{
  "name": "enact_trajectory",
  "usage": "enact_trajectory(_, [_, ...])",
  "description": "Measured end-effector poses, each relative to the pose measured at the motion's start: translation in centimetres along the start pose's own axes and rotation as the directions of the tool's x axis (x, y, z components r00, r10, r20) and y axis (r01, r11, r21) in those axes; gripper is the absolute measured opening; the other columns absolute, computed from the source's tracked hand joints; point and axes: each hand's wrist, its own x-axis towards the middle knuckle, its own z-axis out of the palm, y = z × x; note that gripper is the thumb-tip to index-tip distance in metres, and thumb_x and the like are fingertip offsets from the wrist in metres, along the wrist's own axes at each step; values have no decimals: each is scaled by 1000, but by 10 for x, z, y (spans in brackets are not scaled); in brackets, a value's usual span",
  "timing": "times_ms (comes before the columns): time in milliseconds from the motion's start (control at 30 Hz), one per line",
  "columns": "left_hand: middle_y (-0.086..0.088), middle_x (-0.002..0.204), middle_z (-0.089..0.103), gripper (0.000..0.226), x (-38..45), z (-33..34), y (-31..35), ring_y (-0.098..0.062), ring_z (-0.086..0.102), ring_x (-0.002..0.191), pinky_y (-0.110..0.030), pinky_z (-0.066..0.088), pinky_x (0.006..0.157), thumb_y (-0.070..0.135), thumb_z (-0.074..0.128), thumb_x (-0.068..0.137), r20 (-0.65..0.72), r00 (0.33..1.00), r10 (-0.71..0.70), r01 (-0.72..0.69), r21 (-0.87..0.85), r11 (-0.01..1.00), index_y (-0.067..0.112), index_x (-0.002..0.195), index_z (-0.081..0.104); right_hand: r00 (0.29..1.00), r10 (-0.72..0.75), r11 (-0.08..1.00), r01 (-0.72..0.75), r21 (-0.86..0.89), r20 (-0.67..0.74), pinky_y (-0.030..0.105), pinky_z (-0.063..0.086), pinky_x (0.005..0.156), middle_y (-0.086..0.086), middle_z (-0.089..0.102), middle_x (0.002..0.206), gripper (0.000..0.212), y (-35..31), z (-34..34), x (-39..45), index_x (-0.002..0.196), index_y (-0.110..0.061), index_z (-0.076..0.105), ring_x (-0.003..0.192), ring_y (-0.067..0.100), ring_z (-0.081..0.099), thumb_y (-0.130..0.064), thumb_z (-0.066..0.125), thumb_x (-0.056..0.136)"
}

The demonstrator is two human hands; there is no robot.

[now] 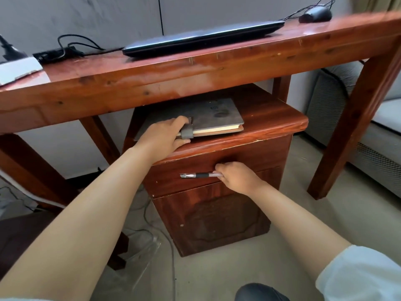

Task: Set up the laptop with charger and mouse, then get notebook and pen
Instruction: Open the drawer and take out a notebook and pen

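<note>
Cabinet (pixel 271 118) | left hand (pixel 161 135) grips notebook (pixel 217 115) | right hand (pixel 236 178) holds pen (pixel 195 175)

1. A low wooden cabinet (pixel 217 192) stands under a wooden table (pixel 195 77), near the centre of the view.
2. A grey notebook (pixel 217 115) lies flat on the cabinet top; the left hand (pixel 165 135) grips its near-left edge beside the grey strap.
3. At about 5 o'clock from the notebook, the right hand (pixel 236 177) holds a pen (pixel 197 175) by one end, level in front of the cabinet's drawer, its free end pointing to 9 o'clock.
4. On the table, at 12 o'clock, lies a closed laptop (pixel 204 39); a mouse (pixel 315 15) sits at 1 o'clock and a charger brick (pixel 56 54) with cable at 10 o'clock.
</note>
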Motion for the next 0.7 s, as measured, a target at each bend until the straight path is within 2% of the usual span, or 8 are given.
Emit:
enact_trajectory(133, [-16, 120, 58, 46, -1, 4, -3, -34, 55, 101, -36, 43, 78, 28, 55, 89, -42, 999, 17, -17, 0, 1000, 14, 128, 37, 998, -16, 992, 8, 123, 67, 35, 44, 84, 16, 62, 103, 18, 6, 5, -10, 97, -3, 58, 99, 27, 55, -14, 46, 93])
enact_trajectory(200, [-16, 121, 57, 46, -1, 7, -5, -34, 55, 101, -36, 43, 79, 29, 55, 89, -41, 999, 25, -25, -4, 1000, 14, 128, 37, 999, 3, 984, -10, 180, 39, 36, 43, 83, 18, 62, 99, 17, 11, 14, -18, 92, -1, 59, 96, 27, 53, -13, 47, 93])
enact_trajectory(300, [-17, 122, 56, 46, 0, 4, -3, -35, 55, 101, -37, 44, 80, 30, 53, 90, -18, 999, 33, -33, 12, 999, 13, 129, 36, 991, 124, 950, -102, 295, -56, 34, 40, 73, 20, 60, 85, 17, 18, 11, -27, 75, -11, 52, 89, 29, 52, -10, 48, 92])
enact_trajectory(400, [-18, 121, 57, 47, 5, -13, -2, -35, 57, 98, -39, 48, 76, 30, 49, 92, 69, 996, 51, -59, 124, 990, 10, 131, 34, 978, 200, 921, -168, 352, -55, 26, 32, 68, 7, 48, 77, 21, 12, -10, -31, 72, -18, 43, 77, 21, 47, -11, 48, 91])
enact_trajectory(467, [-18, 114, 61, 43, 12, -32, -4, -36, 60, 91, -39, 50, 70, 30, 45, 94, 83, 994, 73, -88, 191, 978, 9, 130, 36, 977, 210, 917, -186, 353, -31, 25, 29, 65, 3, 44, 74, 27, 4, -28, -35, 67, -20, 39, 73, 20, 44, -12, 48, 91])
enact_trajectory(533, [-15, 98, 66, 34, 20, -57, -5, -34, 63, 80, -37, 49, 61, 31, 44, 94, 74, 989, 127, -141, 244, 960, 8, 120, 43, 961, 275, 889, -239, 390, -39, 26, 23, 58, -2, 40, 60, 42, -2, -49, -41, 56, -26, 29, 65, 21, 42, -12, 48, 92])
enact_trajectory(633, [-3, 68, 62, 28, 18, -98, 0, -24, 56, 52, -26, 30, 40, 35, 44, 94, 146, 972, 182, -219, 297, 929, 9, 104, 49, 897, 442, 758, -386, 526, 22, 29, 25, 55, -4, 34, 48, 48, -11, -91, -51, 52, -27, 25, 51, 22, 36, -16, 45, 94])
enact_trajectory(700, [-2, 64, 62, 29, 7, -122, 3, -23, 54, 47, -21, 16, 36, 37, 44, 93, 235, 959, 159, -222, 271, 937, 10, 101, 50, 851, 517, 680, -474, 559, 92, 31, 26, 52, 2, 38, 50, 45, -21, -124, -55, 52, -18, 30, 55, 23, 37, -20, 44, 95])
